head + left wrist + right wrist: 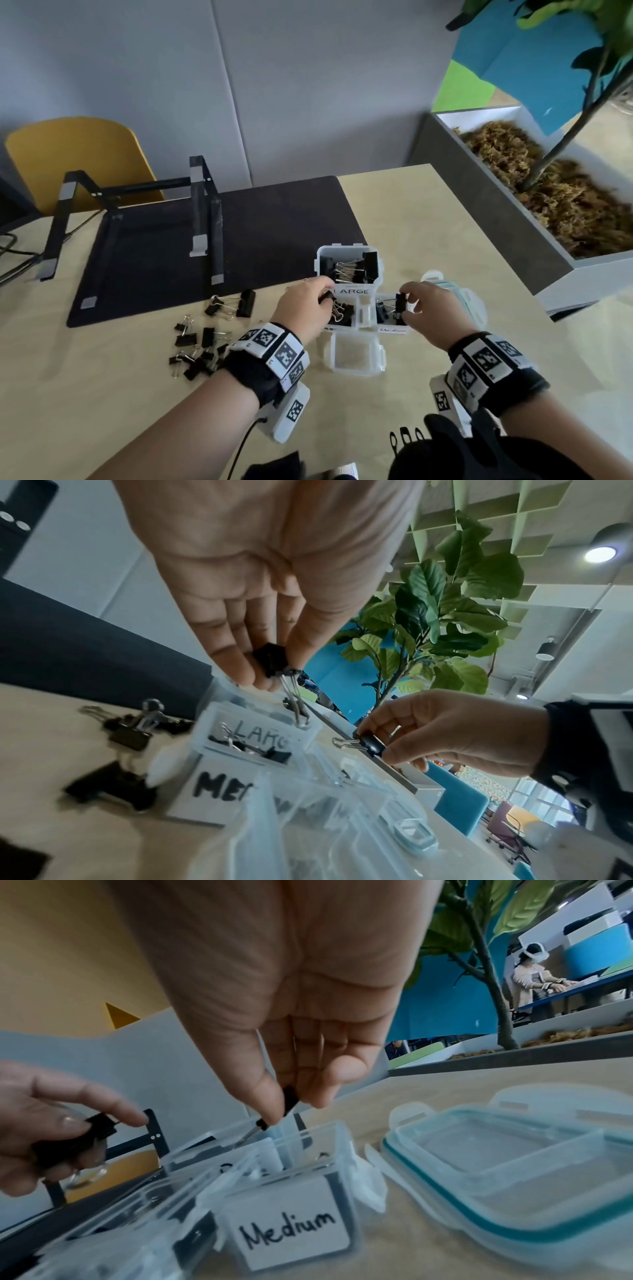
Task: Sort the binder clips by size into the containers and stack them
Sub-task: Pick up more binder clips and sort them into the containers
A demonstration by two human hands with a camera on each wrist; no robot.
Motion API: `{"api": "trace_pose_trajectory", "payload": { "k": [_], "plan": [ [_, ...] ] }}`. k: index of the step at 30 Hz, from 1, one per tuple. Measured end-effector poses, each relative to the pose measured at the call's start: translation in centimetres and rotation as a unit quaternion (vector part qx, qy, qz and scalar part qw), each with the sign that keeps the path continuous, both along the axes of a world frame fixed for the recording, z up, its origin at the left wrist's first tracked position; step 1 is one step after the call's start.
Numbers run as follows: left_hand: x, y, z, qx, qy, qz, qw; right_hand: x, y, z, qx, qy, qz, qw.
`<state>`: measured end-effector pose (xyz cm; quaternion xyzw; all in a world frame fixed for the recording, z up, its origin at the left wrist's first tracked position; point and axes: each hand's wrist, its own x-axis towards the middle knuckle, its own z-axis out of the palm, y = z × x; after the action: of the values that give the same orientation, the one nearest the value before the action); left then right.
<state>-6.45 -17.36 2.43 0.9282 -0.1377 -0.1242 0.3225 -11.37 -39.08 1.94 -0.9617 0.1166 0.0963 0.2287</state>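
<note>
My left hand (pixel 324 297) pinches a small black binder clip (pixel 270 660) above a clear container (pixel 356 320) whose label starts "ME" (pixel 219 788). My right hand (pixel 405 303) pinches another black clip (pixel 400 305) by its body, just over the container marked "Medium" (pixel 291 1229). Behind both stands the "LARGE" container (pixel 375 274) with several big clips inside. An empty clear container (pixel 356 356) sits in front. Loose clips (pixel 198 349) lie in a pile to the left, with two more clips (pixel 236 303) beside the mat.
Clear lids with teal seals (pixel 514 1164) are stacked right of the containers. A black mat (pixel 274 219) carries a black metal stand (pixel 202 205). A grey planter (pixel 496 219) borders the table on the right. A yellow chair (pixel 78 150) stands behind.
</note>
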Motion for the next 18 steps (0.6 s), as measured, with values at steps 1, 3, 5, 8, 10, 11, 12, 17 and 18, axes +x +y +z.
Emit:
{"api": "trace_pose_trajectory", "payload": {
  "k": [1, 3, 5, 8, 10, 11, 12, 17, 18],
  "plan": [
    [0.0, -0.7, -0.1, 0.001, 0.002, -0.006, 1.000, 0.0, -0.4, -0.3, -0.010, -0.003, 0.005, 1.000],
    [0.0, -2.2, -0.3, 0.008, 0.006, -0.015, 1.000, -0.1, -1.0, -0.8, -0.019, 0.001, 0.009, 1.000],
    [0.0, -3.5, -0.4, 0.017, 0.003, -0.019, 1.000, -0.3, -1.4, -1.2, -0.007, 0.014, 0.010, 1.000],
    [0.1, -5.2, -0.6, 0.012, 0.001, -0.014, 1.000, -0.4, -1.9, -1.6, 0.016, 0.011, 0.009, 1.000],
    [0.3, -6.3, -0.8, 0.011, 0.006, -0.016, 1.000, -0.4, -2.2, -1.8, 0.027, 0.008, 0.012, 1.000],
    [0.3, -6.9, -0.9, 0.008, 0.010, -0.017, 1.000, -0.3, -2.2, -1.9, 0.029, 0.007, 0.016, 0.999],
    [0.4, -7.5, -1.0, 0.003, 0.016, -0.019, 1.000, -0.3, -2.3, -2.0, 0.032, 0.007, 0.019, 0.999],
    [0.2, -9.1, -1.9, 0.024, 0.029, -0.050, 0.998, -0.2, -2.5, -2.4, 0.050, 0.008, 0.026, 0.998],
    [0.1, -9.1, -2.2, 0.046, 0.015, -0.068, 0.996, -0.2, -2.5, -2.4, 0.054, 0.007, 0.026, 0.998]
  ]
}}
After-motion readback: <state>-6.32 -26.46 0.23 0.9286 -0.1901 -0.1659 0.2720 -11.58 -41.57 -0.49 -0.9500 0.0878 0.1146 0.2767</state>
